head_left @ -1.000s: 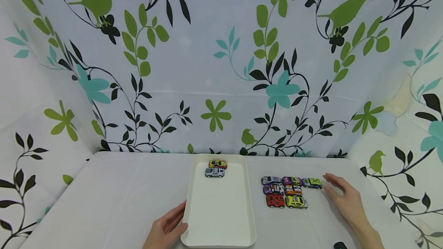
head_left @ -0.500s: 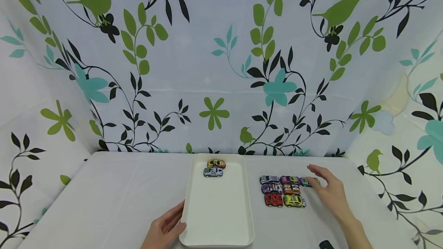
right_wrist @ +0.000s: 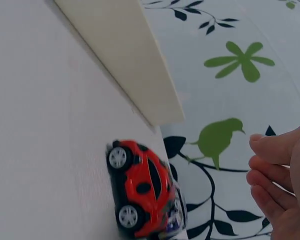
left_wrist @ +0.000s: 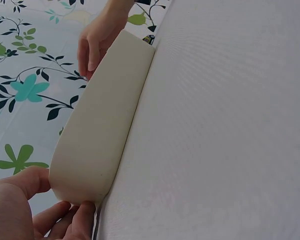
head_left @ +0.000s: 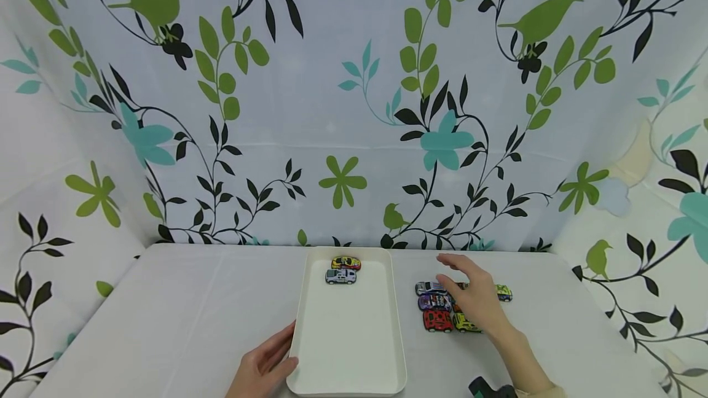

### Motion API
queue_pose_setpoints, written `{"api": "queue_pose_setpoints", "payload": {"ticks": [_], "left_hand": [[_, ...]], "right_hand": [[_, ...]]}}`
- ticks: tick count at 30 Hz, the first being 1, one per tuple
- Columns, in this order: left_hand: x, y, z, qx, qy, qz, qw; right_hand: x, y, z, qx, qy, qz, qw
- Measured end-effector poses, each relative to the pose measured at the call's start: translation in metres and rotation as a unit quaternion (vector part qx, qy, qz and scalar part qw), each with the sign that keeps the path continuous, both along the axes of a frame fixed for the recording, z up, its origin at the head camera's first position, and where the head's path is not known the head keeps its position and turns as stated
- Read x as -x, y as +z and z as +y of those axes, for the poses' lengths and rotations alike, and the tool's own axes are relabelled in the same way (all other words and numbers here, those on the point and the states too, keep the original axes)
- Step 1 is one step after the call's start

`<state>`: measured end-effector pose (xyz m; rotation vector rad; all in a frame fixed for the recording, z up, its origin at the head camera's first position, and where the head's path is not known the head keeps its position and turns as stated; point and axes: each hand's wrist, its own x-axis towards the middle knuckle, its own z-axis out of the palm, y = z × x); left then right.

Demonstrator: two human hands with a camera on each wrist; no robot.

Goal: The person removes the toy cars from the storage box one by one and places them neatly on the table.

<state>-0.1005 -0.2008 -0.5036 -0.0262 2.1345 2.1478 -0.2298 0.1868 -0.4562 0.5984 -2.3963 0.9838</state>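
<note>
My left hand (head_left: 264,362) holds the near left side of a shallow cream tray (head_left: 348,349); in the left wrist view the thumb lies at its rim and the fingers at its lower edge. Inside the tray's far end sit a yellow-and-red toy car (head_left: 345,263) and a silver toy car (head_left: 340,276). My right hand (head_left: 477,295), fingers loosely bent and holding nothing, is over the toy cars right of the tray. A red car (head_left: 437,321), a purple car (head_left: 434,303), a silver-and-dark car (head_left: 429,288), a yellow car (head_left: 466,323) and a green car (head_left: 504,292) show around it; others are hidden.
A white cloth covers the table (head_left: 182,318). Behind it hangs a curtain (head_left: 310,109) printed with birds and leaves. In the right wrist view the tray's outer wall (right_wrist: 125,55) stands close to the red car. A black device (head_left: 489,389) sits by the right wrist.
My right hand has moved left, from beside the green car, across the cars to above the silver-and-dark one. The left hand and tray stay put; the cars keep their places.
</note>
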Motion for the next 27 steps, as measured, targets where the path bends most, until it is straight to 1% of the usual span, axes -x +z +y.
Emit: {"api": "queue_pose_setpoints", "payload": {"ticks": [3, 7, 11, 15, 18, 22, 24, 27], "left_hand": [[0.000, -0.001, 0.000, 0.002, 0.005, 0.002, 1.0000], [0.000, -0.002, 0.001, 0.002, 0.006, 0.002, 1.0000], [0.001, -0.001, 0.001, -0.003, -0.002, 0.002, 1.0000], [0.002, -0.001, 0.002, -0.004, -0.005, 0.001, 1.0000], [0.002, 0.001, 0.002, -0.005, -0.003, 0.000, 1.0000], [0.003, 0.004, 0.003, -0.004, 0.002, -0.003, 1.0000], [0.003, 0.005, 0.003, -0.004, 0.004, -0.006, 1.0000], [0.004, 0.004, 0.004, -0.004, 0.003, -0.009, 0.9999]], "right_hand": [[0.005, 0.004, -0.020, -0.007, 0.035, -0.004, 0.999], [0.010, 0.010, -0.048, -0.021, 0.074, -0.028, 0.997], [0.014, 0.013, -0.073, -0.057, 0.098, -0.069, 0.991], [0.019, 0.015, -0.095, -0.091, 0.121, -0.088, 0.985], [0.023, 0.019, -0.109, -0.096, 0.139, -0.100, 0.981], [0.030, 0.023, -0.126, -0.097, 0.163, -0.134, 0.973], [0.035, 0.022, -0.134, -0.101, 0.177, -0.143, 0.969], [0.042, 0.017, -0.145, -0.118, 0.181, -0.148, 0.965]]}}
